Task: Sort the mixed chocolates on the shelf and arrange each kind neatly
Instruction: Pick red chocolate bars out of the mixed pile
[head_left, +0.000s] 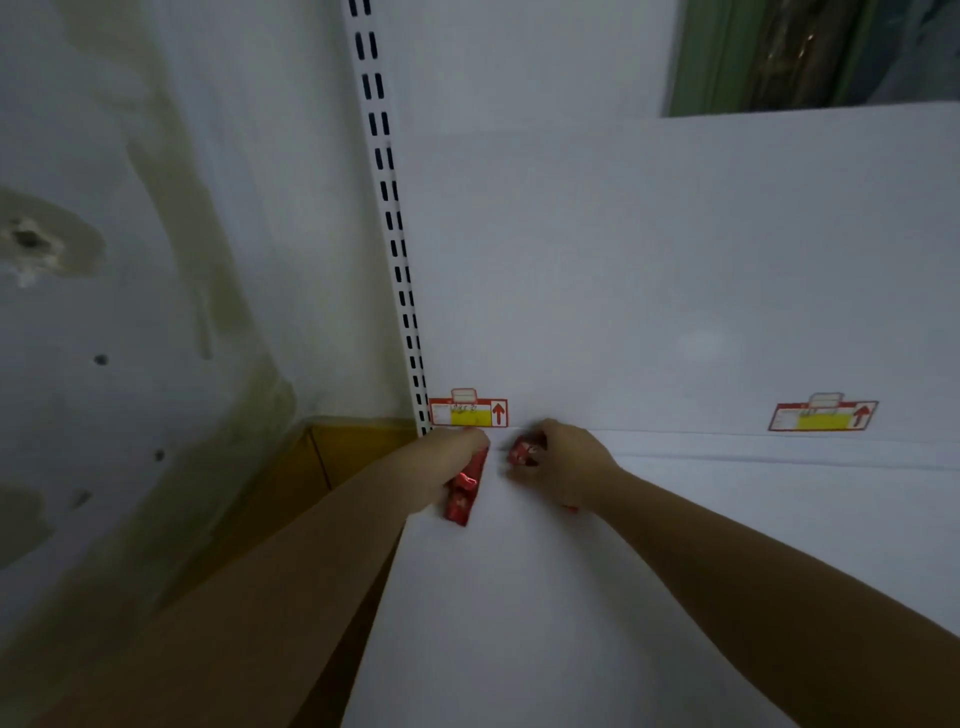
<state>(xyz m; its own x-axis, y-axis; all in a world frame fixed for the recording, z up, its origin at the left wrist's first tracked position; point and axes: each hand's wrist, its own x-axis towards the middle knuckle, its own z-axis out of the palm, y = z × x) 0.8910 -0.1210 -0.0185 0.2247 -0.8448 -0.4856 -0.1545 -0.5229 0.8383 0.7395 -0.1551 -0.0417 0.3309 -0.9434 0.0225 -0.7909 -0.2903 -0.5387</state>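
A bunch of red-wrapped chocolate bars (461, 493) is in the left hand (457, 457) at the left end of the white shelf (571, 597), sticking out below the fingers against the shelf surface. A second red-wrapped chocolate (525, 451) is in the right hand (563, 462), just beside the first bunch with a narrow gap between them. White marks show on the wrappers, but no brand can be read.

The left grip is curled round its bars. The right grip pinches its chocolate between thumb and fingertips, and a sliver of red also shows under that wrist. Both bare forearms reach forward from the bottom of the view and draw close together at the hands.

Just above the hands, a red-and-yellow price label (468, 413) with a red upward arrow is fixed to the white panel; its writing is too small to read. A second label (823, 417) of the same kind sits well to the right. A white slotted upright (395, 234) runs up left of the first label. A brown cardboard box (337, 457) lies behind the left forearm, and a stained white wall (130, 260) fills the left side.
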